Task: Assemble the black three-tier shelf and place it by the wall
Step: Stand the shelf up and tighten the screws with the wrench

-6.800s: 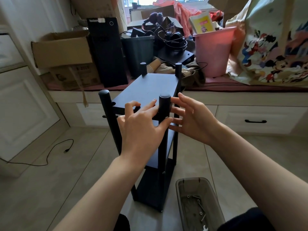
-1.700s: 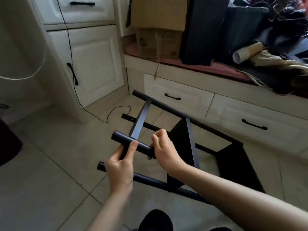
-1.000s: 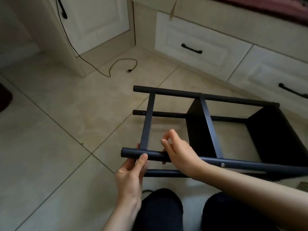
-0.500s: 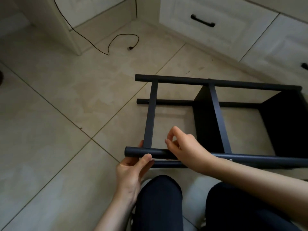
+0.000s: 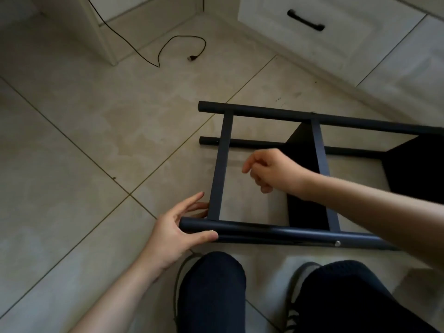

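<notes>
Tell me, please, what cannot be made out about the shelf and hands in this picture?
Head view only:
- Shelf: its far end is cut off by the right edge.
- Right hand: curled, slightly blurred; whether it holds anything is unclear.
- Left hand: fingers partly hidden behind the post.
- Screw: too small to judge tightness.

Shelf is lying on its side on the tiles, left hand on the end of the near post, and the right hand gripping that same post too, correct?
Not quite. In the head view the right hand is off the near post, hovering loosely curled above the shelf frame, gripping nothing. The rest holds: shelf on its side on the tiles, left hand at the post's end.
</notes>
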Motion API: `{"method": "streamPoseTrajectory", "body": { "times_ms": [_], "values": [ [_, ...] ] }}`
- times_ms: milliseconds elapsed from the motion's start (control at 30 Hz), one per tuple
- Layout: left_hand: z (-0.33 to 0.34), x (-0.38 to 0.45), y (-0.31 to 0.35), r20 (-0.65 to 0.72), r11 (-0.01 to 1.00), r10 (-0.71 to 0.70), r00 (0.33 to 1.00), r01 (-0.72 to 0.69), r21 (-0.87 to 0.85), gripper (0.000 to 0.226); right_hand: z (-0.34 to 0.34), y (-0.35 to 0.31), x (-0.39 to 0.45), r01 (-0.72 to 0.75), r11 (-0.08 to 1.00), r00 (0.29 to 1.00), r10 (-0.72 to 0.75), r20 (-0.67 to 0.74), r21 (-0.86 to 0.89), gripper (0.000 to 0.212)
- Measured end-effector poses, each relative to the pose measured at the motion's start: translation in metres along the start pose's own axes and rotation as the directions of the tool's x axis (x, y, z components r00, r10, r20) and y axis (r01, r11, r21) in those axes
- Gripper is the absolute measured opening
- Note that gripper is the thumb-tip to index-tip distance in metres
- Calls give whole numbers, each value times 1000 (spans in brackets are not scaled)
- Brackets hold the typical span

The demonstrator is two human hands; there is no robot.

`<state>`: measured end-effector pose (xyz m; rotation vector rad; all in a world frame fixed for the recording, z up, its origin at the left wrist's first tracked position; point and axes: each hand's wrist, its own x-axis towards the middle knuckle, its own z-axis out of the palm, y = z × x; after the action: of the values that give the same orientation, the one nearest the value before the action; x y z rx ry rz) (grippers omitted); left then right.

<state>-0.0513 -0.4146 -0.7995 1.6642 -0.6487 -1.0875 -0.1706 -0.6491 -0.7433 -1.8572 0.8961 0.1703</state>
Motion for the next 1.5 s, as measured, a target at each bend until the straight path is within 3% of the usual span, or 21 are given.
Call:
{"method": "streamPoseTrajectory", "body": {
  "times_ms": [67,133,200,267,367,433,533,600,700,833,1100,1333,1500],
  "values": [
    [-7,6,8,97,997,-2,995,-6,80,94,-8,-5,18,12,991,999,-17,-40,-136,28],
    [-12,12,18,181,987,-13,983,-17,159,105,-18,-11,38,109,927,980,-161,-120,-360,28],
    [-17,19,28,249,952,-37,968,-41,303,114,-30,-17,57,237,771,907,-394,-150,-592,25],
    [-20,26,37,310,881,-61,949,-95,464,119,-44,-21,75,294,534,828,-556,-67,-793,22],
    [-22,38,46,438,773,-41,898,-249,584,119,-60,-23,98,296,264,819,-564,102,-918,28],
    [-24,46,51,516,670,-2,857,-382,637,119,-68,-24,109,301,196,834,-528,159,-933,43],
    [-26,57,55,589,416,47,807,-551,723,124,-76,-24,126,318,115,848,-479,228,-941,53],
    [-27,61,57,619,295,68,783,-608,737,126,-77,-25,136,331,88,847,-466,255,-940,53],
    [-27,63,59,629,243,73,774,-626,741,128,-77,-28,148,311,89,860,-450,240,-946,54],
    [-26,60,58,623,271,51,780,-612,743,130,-75,-27,156,276,47,880,-414,232,-960,60],
    [-24,55,51,617,275,25,786,-599,752,132,-67,-26,157,219,-16,853,-482,200,-975,64],
    [-24,55,52,619,300,35,785,-599,743,131,-66,-24,159,191,-15,854,-490,173,-982,82],
    [-24,55,50,617,322,39,786,-595,737,131,-64,-23,158,174,-22,839,-520,160,-984,83]
  ]
}}
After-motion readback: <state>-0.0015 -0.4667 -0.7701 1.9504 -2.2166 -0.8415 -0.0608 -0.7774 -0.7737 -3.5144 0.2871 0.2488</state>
